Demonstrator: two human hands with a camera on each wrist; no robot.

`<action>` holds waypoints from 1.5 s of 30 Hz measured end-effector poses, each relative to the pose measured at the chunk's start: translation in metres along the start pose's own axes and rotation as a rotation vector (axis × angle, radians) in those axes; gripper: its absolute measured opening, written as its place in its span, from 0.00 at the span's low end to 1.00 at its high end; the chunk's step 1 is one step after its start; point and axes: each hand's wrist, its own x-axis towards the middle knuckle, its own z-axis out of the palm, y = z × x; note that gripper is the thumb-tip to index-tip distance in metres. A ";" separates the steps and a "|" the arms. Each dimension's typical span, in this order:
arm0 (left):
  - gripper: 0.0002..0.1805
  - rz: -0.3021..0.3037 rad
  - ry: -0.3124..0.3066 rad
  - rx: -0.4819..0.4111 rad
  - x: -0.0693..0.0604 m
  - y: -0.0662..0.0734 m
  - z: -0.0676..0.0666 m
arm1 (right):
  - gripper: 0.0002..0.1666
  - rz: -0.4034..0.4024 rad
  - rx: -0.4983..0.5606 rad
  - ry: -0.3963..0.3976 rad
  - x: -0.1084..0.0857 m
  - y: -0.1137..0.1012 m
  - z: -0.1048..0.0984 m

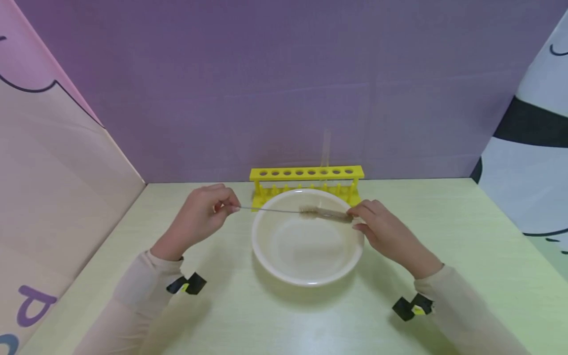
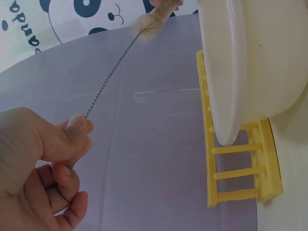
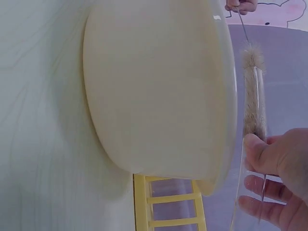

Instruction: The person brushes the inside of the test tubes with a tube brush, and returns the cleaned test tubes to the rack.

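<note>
My left hand (image 1: 201,217) pinches the twisted wire handle (image 2: 111,72) of a test tube brush (image 2: 148,25) between thumb and fingers. Tan bristles fill a clear test tube (image 3: 260,96), and a tuft sticks out of its mouth. The right hand (image 1: 383,231) grips the tube near its far end with thumb and fingers. Brush and tube lie almost level in the air over a cream basin (image 1: 308,251). Fingers of the right hand partly hide the tube's end.
Behind the basin stands a yellow test tube rack (image 1: 257,174), its lower part partly covered by the basin. One clear tube (image 1: 326,148) rises upright from the rack. A purple backdrop (image 1: 222,98) closes off the table's (image 1: 266,325) rear edge.
</note>
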 end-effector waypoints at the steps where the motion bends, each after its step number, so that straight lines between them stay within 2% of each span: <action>1: 0.09 -0.010 -0.005 -0.012 0.000 0.001 0.000 | 0.19 0.006 -0.002 -0.001 0.000 -0.001 0.000; 6: 0.08 -0.030 -0.013 -0.049 0.001 0.004 0.003 | 0.19 0.027 -0.007 -0.005 0.000 -0.003 0.000; 14: 0.06 -0.080 -0.032 -0.076 0.003 0.011 0.006 | 0.22 0.008 -0.013 0.045 0.001 -0.005 0.001; 18: 0.06 -0.121 -0.066 -0.082 0.005 0.013 0.008 | 0.21 0.003 -0.014 0.051 0.002 -0.006 0.002; 26: 0.09 -0.193 -0.179 -0.111 0.010 0.014 0.009 | 0.20 -0.011 -0.032 0.068 0.002 -0.006 0.005; 39: 0.06 -0.302 -0.249 -0.238 0.023 0.015 0.013 | 0.20 -0.068 -0.055 0.164 0.003 -0.010 0.009; 45: 0.03 -0.311 -0.284 -0.277 0.028 0.016 0.015 | 0.20 -0.109 -0.070 0.210 0.003 -0.012 0.011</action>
